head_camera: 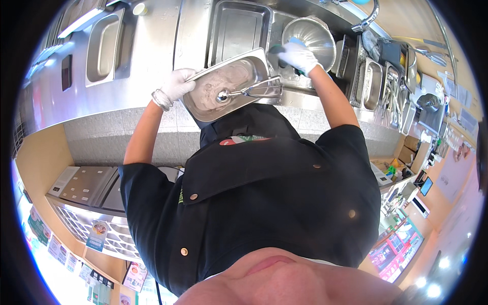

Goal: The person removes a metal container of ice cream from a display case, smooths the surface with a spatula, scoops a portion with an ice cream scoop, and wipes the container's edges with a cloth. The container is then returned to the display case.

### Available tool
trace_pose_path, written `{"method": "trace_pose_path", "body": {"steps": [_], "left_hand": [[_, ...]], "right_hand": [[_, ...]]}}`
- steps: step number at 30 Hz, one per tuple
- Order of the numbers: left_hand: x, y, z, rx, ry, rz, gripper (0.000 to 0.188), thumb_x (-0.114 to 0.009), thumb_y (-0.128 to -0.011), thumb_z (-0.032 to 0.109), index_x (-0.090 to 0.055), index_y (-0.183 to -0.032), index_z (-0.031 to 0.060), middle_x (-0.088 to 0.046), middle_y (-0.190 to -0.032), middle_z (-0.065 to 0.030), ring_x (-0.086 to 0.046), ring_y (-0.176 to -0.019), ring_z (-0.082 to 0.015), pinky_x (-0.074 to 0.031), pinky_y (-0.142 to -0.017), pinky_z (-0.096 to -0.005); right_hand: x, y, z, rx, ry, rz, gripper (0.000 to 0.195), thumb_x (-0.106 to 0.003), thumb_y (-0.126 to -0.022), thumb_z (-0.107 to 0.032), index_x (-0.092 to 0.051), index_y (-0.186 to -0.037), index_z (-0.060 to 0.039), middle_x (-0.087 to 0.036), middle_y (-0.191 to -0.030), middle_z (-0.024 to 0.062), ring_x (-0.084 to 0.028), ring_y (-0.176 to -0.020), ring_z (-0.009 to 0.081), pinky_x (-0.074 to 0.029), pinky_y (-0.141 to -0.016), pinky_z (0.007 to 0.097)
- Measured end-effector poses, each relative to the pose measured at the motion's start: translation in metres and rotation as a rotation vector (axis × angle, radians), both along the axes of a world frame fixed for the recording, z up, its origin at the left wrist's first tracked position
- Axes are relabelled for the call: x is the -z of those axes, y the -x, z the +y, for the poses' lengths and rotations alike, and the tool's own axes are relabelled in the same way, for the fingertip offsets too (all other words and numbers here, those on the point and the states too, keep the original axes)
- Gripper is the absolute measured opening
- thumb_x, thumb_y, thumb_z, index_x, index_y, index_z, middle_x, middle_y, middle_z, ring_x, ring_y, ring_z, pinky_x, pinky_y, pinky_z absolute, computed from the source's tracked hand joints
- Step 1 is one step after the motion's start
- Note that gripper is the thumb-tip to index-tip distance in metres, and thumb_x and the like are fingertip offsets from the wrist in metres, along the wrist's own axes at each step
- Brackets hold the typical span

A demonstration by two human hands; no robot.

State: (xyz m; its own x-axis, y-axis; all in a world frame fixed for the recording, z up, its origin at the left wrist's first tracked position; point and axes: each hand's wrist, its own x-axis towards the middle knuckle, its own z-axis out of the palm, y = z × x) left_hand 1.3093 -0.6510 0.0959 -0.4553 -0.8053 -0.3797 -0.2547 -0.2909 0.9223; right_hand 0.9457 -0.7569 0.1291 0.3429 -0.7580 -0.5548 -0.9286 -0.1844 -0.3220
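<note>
My gloved left hand (180, 83) grips the left rim of a deep stainless steel food pan (232, 108), which is tilted in front of my apron. A pale greyish-pink, ice-cream-like layer (217, 82) covers part of its bottom. An ice cream scoop (223, 95) rests in the pan, its wire handles reaching over the right edge. My gloved right hand (299, 58) is over the sink, closed around a blurred dark green item (276, 49) that I cannot identify. Beside that hand is a round metal bowl (318, 38), with something light blue (296, 41) by the fingers.
A large shallow steel tray (240, 26) lies behind the pan. On the left counter are another steel pan (103, 49), a phone-like dark slab (66, 72) and a small cup (140, 9). A faucet (362, 24) overhangs the right; pans and utensils (390, 91) stand beyond my right arm.
</note>
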Motion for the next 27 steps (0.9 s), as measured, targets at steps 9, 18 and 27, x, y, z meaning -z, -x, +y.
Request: {"method": "trace_pose_path", "body": {"steps": [9,18,27], "left_hand": [[0.033,-0.037,0.014,-0.25,-0.109,0.12,0.016,-0.058,-0.077,0.004,-0.063,-0.092,0.0023,-0.058,-0.082,0.0059,-0.048,-0.074,-0.0039,-0.041,-0.07,-0.0196],[0.061,-0.074,0.047,-0.682,-0.037,0.264,0.006,-0.061,-0.079,0.005,-0.061,-0.085,0.0073,-0.059,-0.08,0.0041,-0.051,-0.073,-0.0057,-0.041,-0.069,-0.0211],[0.036,-0.067,0.071,-0.927,0.064,-0.216,0.028,-0.063,-0.084,0.014,-0.053,-0.108,0.0037,-0.057,-0.102,-0.0064,-0.053,-0.093,-0.0133,-0.042,-0.083,-0.0271]], "right_hand": [[0.008,0.141,-0.053,1.038,0.093,-1.081,0.03,-0.058,-0.086,-0.016,-0.057,-0.111,0.0011,-0.063,-0.096,0.0089,-0.061,-0.083,0.0157,-0.048,-0.074,0.026],[0.064,0.261,-0.158,0.599,0.419,-0.67,0.039,-0.045,-0.088,-0.011,-0.045,-0.124,0.0008,-0.06,-0.106,0.011,-0.058,-0.093,0.0196,-0.046,-0.08,0.0314],[0.08,0.249,-0.194,0.488,0.399,-0.575,0.035,-0.05,-0.087,-0.012,-0.049,-0.121,-0.001,-0.06,-0.106,0.0097,-0.058,-0.093,0.0183,-0.045,-0.083,0.0289]]}}
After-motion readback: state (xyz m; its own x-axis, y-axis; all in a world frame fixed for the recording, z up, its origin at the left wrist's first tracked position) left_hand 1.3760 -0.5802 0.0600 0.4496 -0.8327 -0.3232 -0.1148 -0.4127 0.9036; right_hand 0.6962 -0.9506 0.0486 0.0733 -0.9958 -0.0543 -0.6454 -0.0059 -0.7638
